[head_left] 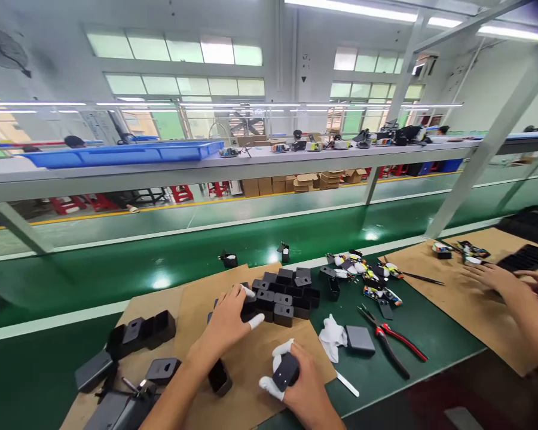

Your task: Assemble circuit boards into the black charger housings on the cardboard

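Observation:
White finger cots cover fingertips on both of my hands. My right hand (302, 382) grips a small black plastic housing (286, 371) above the brown cardboard sheet (251, 388). Thumb and fingers spread apart, my left hand (228, 316) reaches over the left side of a cluster of black housings (283, 315); whether it touches one I cannot tell. Some of these show open tops, others a face with a small cutout. A single open black housing (219, 377) stands below my left wrist.
Right of the cardboard lie a crumpled white cloth (332, 335), a grey square block (360, 340), red-and-black pliers (392, 340) and a white stick (347, 383). Circuit assemblies (363, 272) are heaped behind. More housings (134, 330) sit left. A co-worker's hands (502, 280) are at far right.

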The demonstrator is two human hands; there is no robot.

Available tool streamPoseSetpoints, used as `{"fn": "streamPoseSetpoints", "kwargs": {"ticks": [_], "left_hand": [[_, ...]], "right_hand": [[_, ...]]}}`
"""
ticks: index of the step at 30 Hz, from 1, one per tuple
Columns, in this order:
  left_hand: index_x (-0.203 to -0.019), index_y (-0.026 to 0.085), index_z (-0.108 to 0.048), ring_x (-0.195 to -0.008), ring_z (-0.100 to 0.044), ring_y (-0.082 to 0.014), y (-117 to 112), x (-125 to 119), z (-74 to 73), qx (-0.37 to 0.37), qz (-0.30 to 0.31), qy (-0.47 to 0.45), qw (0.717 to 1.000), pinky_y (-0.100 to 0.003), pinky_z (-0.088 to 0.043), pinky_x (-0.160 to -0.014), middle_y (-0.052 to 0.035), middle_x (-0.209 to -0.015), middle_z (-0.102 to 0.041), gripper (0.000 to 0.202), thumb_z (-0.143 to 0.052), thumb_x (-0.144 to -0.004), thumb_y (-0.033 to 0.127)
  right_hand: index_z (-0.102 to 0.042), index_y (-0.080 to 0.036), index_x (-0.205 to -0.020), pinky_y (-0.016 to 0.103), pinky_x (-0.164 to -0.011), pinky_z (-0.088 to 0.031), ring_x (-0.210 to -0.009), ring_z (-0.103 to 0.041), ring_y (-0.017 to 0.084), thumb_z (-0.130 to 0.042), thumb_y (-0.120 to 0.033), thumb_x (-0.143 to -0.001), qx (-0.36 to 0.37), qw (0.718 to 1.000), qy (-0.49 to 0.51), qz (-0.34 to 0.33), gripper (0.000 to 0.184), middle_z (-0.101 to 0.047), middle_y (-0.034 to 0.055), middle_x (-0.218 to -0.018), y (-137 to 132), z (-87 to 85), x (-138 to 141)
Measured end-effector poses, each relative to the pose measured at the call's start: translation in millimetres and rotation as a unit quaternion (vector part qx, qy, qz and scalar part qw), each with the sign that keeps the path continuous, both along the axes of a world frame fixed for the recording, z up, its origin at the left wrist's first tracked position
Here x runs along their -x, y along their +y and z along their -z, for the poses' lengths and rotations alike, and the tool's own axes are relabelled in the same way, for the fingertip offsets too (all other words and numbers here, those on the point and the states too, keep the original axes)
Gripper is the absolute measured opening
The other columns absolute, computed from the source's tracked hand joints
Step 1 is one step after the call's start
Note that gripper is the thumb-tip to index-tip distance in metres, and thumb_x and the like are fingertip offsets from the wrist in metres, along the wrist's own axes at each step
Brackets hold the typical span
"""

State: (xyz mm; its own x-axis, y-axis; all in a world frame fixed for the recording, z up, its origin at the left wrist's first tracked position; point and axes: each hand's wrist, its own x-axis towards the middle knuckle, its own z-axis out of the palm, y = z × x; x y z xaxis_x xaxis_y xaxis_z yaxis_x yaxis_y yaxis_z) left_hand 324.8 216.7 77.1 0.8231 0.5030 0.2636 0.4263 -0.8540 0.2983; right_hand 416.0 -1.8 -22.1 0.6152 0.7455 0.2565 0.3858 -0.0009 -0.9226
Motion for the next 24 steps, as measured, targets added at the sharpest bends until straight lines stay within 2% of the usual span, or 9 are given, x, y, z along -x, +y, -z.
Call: {"fn": "streamPoseSetpoints", "kwargs": {"ticks": [3, 6, 8, 12, 15, 19, 24], "left_hand": [[-0.109, 0.025, -0.065, -0.099, -0.070, -0.0267, 21.5, 12.9, -8.3, 0.038, -0.034, -0.013, 0.999, -0.041, -0.055, -0.088, -0.0060, -0.114, -0.070, 0.020, -0.065, -0.096, 0.041], [-0.109, 0.026, -0.067, -0.102, -0.069, -0.0289, 34.5, 25.1, -7.3, 0.058, -0.041, 0.000, 0.997, -0.042, -0.054, -0.090, -0.0056, -0.116, -0.072, 0.031, -0.077, -0.086, 0.043], [-0.112, 0.026, -0.068, -0.106, -0.068, -0.0313, 32.5, 30.6, -1.9, 0.066, -0.040, 0.010, 0.997, -0.045, -0.052, -0.095, -0.0064, -0.119, -0.072, 0.040, -0.080, -0.083, 0.050], [-0.121, 0.026, -0.067, -0.119, -0.065, -0.0347, 17.1, 34.9, 9.3, 0.076, -0.026, 0.024, 0.996, -0.053, -0.043, -0.112, -0.0088, -0.123, -0.071, 0.049, -0.074, -0.089, 0.062], [-0.125, 0.026, -0.066, -0.123, -0.064, -0.0348, 19.3, 34.8, 12.6, 0.088, -0.022, 0.034, 0.995, -0.055, -0.042, -0.114, -0.0103, -0.129, -0.071, 0.050, -0.070, -0.093, 0.064], [-0.122, 0.021, -0.068, -0.113, -0.069, -0.0264, 56.3, 27.4, 14.6, 0.116, -0.048, 0.043, 0.991, -0.049, -0.054, -0.105, -0.0095, -0.125, -0.073, 0.037, -0.052, -0.110, 0.051], [-0.131, 0.019, -0.069, -0.120, -0.070, -0.0275, 108.5, 6.0, 22.7, 0.120, -0.092, 0.065, 0.986, -0.052, -0.060, -0.104, -0.0114, -0.137, -0.070, 0.036, -0.070, -0.104, 0.042]], "right_hand": [[-0.071, -0.024, -0.106, 0.033, -0.071, -0.054, -0.075, -0.067, 0.023, -0.095, -0.057, -0.069, -0.003, 0.999, 0.046, 0.006, 0.055, -0.072, 0.0007, -0.083, -0.5, 9.0, 1.4], [-0.069, -0.023, -0.104, 0.033, -0.070, -0.057, -0.075, -0.068, 0.024, -0.098, -0.055, -0.065, -0.003, 0.998, 0.059, 0.026, 0.058, -0.073, 0.0022, -0.086, -1.0, 9.7, -1.1], [-0.069, -0.023, -0.096, 0.035, -0.071, -0.058, -0.077, -0.070, 0.025, -0.097, -0.053, -0.068, -0.002, 0.998, 0.037, 0.046, 0.050, -0.074, 0.0043, -0.087, -0.5, 6.2, -3.6], [-0.070, -0.023, -0.087, 0.040, -0.078, -0.060, -0.085, -0.071, 0.030, -0.094, -0.051, -0.072, 0.038, 0.998, -0.016, 0.050, 0.039, -0.074, 0.0069, -0.091, 0.3, -1.1, -3.5], [-0.070, -0.024, -0.086, 0.039, -0.078, -0.059, -0.089, -0.071, 0.030, -0.092, -0.050, -0.074, 0.062, 0.997, -0.018, 0.039, 0.036, -0.072, 0.0073, -0.095, -1.8, -0.1, 3.7], [-0.068, -0.025, -0.085, 0.038, -0.078, -0.057, -0.091, -0.069, 0.031, -0.090, -0.051, -0.075, 0.050, 0.997, -0.012, 0.063, 0.035, -0.071, 0.0073, -0.094, -6.4, 4.7, 14.9], [-0.071, -0.025, -0.085, 0.039, -0.081, -0.055, -0.092, -0.067, 0.032, -0.088, -0.058, -0.076, 0.040, 0.997, -0.016, 0.061, 0.038, -0.072, 0.0073, -0.093, -8.8, 4.0, 16.7]]}}
